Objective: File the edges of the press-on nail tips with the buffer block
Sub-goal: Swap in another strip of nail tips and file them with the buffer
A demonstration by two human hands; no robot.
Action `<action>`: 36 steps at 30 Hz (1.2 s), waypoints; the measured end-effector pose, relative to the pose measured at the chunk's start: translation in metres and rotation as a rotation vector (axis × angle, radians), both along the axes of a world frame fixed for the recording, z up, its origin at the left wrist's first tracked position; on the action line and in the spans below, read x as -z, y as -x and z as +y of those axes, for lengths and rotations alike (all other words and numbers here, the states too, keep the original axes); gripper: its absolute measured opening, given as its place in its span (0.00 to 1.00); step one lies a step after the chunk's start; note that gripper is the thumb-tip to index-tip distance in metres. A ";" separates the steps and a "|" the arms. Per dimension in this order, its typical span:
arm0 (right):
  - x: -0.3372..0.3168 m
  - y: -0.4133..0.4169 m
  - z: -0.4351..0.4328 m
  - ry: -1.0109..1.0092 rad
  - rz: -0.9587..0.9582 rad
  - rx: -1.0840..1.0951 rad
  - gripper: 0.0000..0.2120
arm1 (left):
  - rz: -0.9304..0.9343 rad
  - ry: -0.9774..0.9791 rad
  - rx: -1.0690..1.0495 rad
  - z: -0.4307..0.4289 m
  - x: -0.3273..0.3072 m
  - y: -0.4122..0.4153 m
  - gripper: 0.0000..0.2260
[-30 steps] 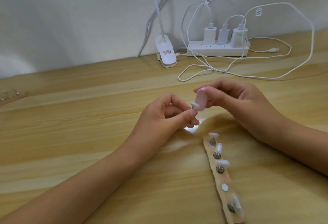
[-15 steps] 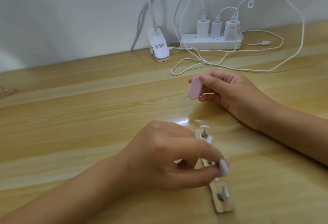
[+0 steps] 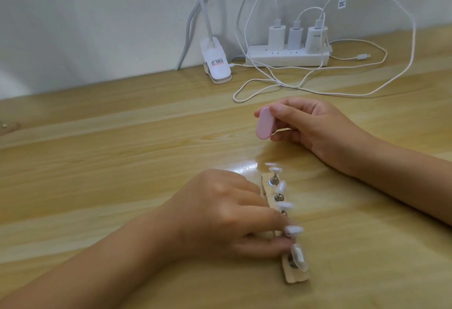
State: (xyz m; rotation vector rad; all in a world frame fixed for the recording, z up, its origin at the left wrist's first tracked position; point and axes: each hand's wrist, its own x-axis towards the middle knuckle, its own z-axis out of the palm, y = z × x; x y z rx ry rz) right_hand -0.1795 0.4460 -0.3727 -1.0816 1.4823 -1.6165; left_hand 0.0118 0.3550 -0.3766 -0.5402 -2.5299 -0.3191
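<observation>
- Changeover between tips is how I read this step: no filing contact right now, because the buffer block [image 3: 265, 124] and the tips are apart.
- My right hand [image 3: 315, 125] holds the pink buffer block pinched between thumb and fingertips. The block is raised off the table [image 3: 122, 162], about midway between its far and near edges, with its flat face turned toward the left.
- My left hand [image 3: 227, 213] is down at the wooden holder strip [image 3: 297, 278], which runs toward the near edge of the table, right of centre. Its thumb and forefinger close on the stem just under the fourth nail tip [image 3: 294, 230]. That area is motion-blurred, so I cannot tell whether the stem sits in the strip or is just clear of it.
- Three more tips stand on their stems further along the strip: the first nail tip [image 3: 275, 169], the second nail tip [image 3: 280, 187] and the third nail tip [image 3: 285, 204]. The fifth nail tip [image 3: 299, 257] sits at the near end, just beside my left fingertips.
- The pinched tip lies well nearer to me than the block, with the other three tips between them.
- Next move, as I judge it: bring tip and block together, the left hand steadying the stem while the right draws the block's face lightly along the tip's edge.
- Risk I'd watch: knocking the fifth tip, which is close to my fingers.
- At the far edge are a power strip [image 3: 286, 58] and a lamp clip [image 3: 216, 64], well clear of the work.
</observation>
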 end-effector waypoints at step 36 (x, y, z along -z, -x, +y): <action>-0.001 -0.003 0.000 -0.001 -0.011 -0.017 0.14 | 0.091 0.216 0.023 0.001 -0.009 0.000 0.12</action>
